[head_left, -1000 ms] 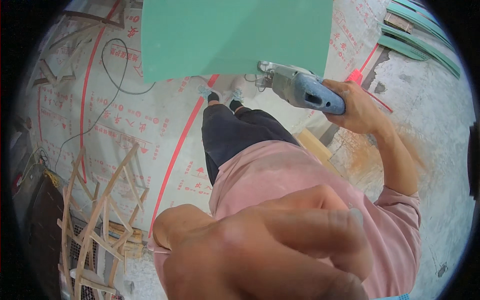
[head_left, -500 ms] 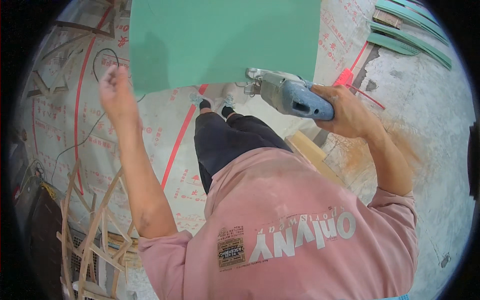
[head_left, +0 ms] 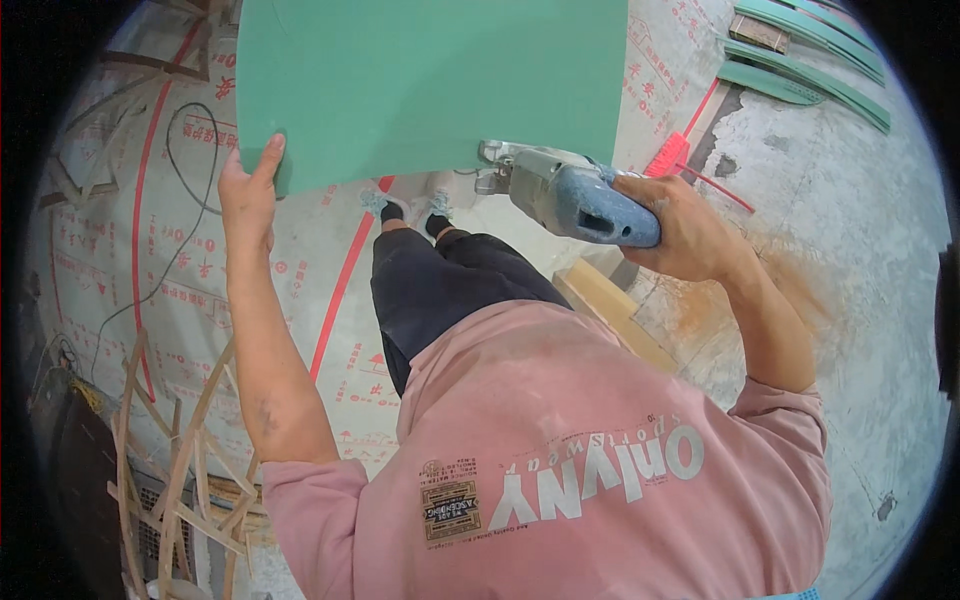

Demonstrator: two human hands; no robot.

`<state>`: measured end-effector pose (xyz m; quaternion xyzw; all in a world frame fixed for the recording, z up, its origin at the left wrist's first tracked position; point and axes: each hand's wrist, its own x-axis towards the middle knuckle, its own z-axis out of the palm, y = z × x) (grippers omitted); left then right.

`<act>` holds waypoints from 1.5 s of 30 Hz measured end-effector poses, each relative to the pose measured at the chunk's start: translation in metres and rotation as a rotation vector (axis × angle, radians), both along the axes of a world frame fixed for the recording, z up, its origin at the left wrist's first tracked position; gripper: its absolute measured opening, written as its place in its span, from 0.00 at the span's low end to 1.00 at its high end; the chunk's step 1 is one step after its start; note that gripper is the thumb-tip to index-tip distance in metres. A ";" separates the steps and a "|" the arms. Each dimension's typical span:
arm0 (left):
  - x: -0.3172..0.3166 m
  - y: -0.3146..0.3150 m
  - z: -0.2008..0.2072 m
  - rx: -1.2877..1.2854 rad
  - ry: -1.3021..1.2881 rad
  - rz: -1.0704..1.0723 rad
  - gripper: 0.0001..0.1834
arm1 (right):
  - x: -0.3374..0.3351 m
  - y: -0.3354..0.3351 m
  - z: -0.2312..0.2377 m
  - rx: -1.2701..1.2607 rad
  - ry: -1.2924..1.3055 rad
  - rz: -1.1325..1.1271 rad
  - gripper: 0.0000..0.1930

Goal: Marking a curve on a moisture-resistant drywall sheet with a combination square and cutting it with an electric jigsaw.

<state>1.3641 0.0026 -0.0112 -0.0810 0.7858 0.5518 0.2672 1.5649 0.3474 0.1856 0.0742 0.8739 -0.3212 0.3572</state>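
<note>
A large flat green board stretches ahead of me, its near edge above my feet. My left hand grips the board at its left edge by the near corner, thumb lying on top and the other fingers mostly hidden. My right hand is wrapped round the rear of a blue-and-grey jigsaw. The jigsaw's metal front end meets the near edge of the board, right of its middle. I cannot make out the blade.
Curved green strips lie at the far right. Near them is a red brush-like tool with a thin handle. Wooden lattice frames stand at lower left. A dark cable loops across the printed floor sheet. A yellowish block sits beside my legs.
My left hand, blurred and apart from the board before, has taken hold of its left edge. In the picture, the board and jigsaw have shifted slightly left.
</note>
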 end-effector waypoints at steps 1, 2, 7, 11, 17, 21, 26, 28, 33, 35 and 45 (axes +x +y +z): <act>0.000 0.001 0.000 -0.002 -0.004 -0.001 0.29 | -0.002 0.000 0.000 -0.001 -0.024 -0.006 0.20; 0.001 0.002 0.001 -0.008 -0.011 0.007 0.29 | 0.000 0.000 0.000 -0.002 -0.028 -0.006 0.20; 0.000 0.001 -0.002 -0.009 -0.047 0.019 0.30 | 0.003 0.000 -0.002 0.000 0.028 0.009 0.20; 0.002 0.001 -0.003 0.006 -0.012 0.016 0.30 | 0.005 0.000 -0.002 0.007 0.119 0.026 0.21; 0.004 0.005 0.004 0.012 -0.018 0.016 0.30 | 0.005 0.001 -0.001 -0.010 0.102 0.037 0.21; 0.005 0.006 0.007 -0.018 -0.013 0.008 0.30 | 0.001 -0.001 0.003 -0.023 0.064 0.010 0.21; 0.006 0.006 0.007 0.018 -0.007 0.002 0.29 | 0.001 0.000 0.003 -0.010 0.027 0.004 0.21; 0.006 0.006 0.006 0.031 -0.020 0.007 0.29 | 0.000 0.000 0.003 -0.037 0.026 -0.014 0.21; 0.006 0.007 0.007 0.025 -0.029 0.015 0.29 | 0.003 0.000 0.000 -0.032 0.040 -0.023 0.21; 0.007 0.008 0.007 0.030 -0.037 0.016 0.30 | 0.003 0.000 0.000 -0.035 0.063 -0.018 0.21; 0.009 0.012 0.013 0.064 -0.053 0.032 0.30 | 0.001 0.001 0.002 -0.041 0.022 -0.029 0.21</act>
